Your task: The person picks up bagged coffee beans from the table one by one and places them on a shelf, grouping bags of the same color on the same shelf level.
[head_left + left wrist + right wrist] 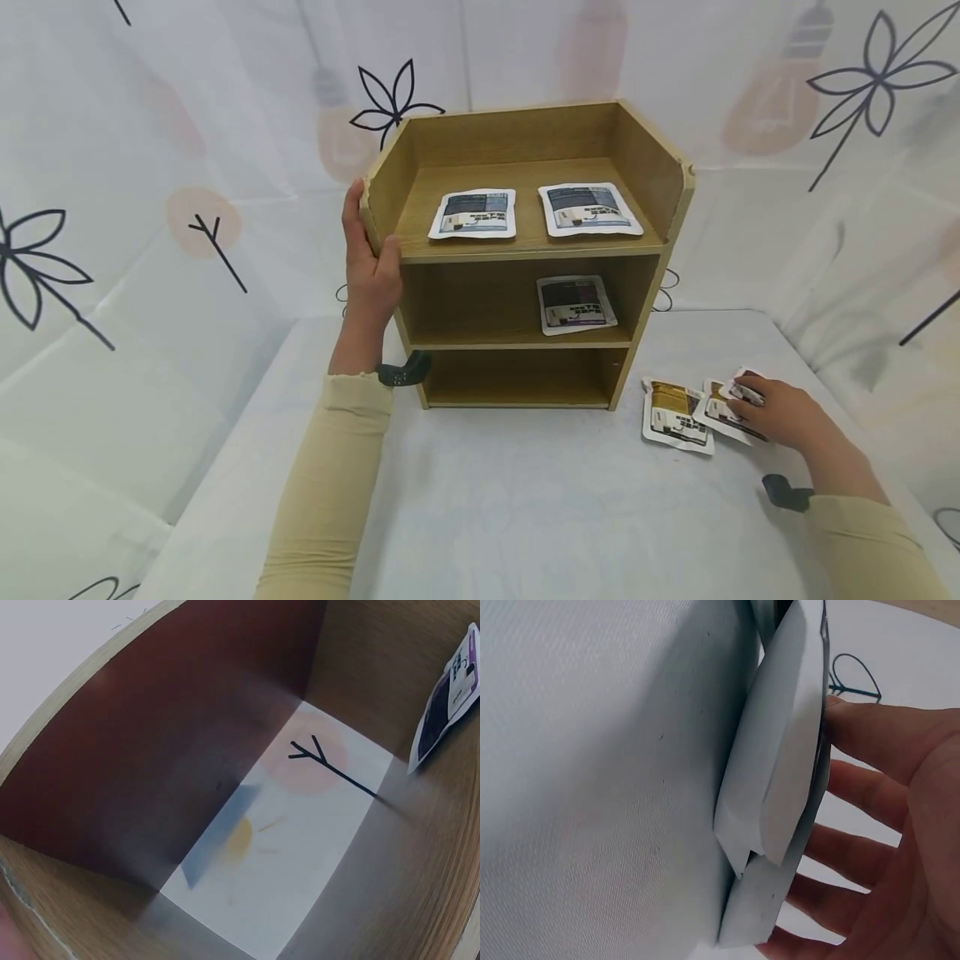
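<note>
My left hand (371, 275) grips the left side panel of a wooden shelf unit (517, 254), thumb at the front and fingers along the outer side. In the left wrist view the inside of a shelf compartment fills most of the picture. On the table at right, my right hand (787, 412) holds a small white-edged packet (744, 392). Beneath it lies another packet (720, 412), overlapping a yellow-labelled packet (675, 417). The right wrist view shows thumb and fingers (870, 787) along the edge of the stacked packets (780, 750).
Two blue-labelled packets (476, 212) lie on the top shelf, one left and one right. A purple-labelled packet (576, 304) lies at the right of the middle shelf. The unit stands on a white-covered table (525, 500) before a patterned cloth backdrop (247, 125).
</note>
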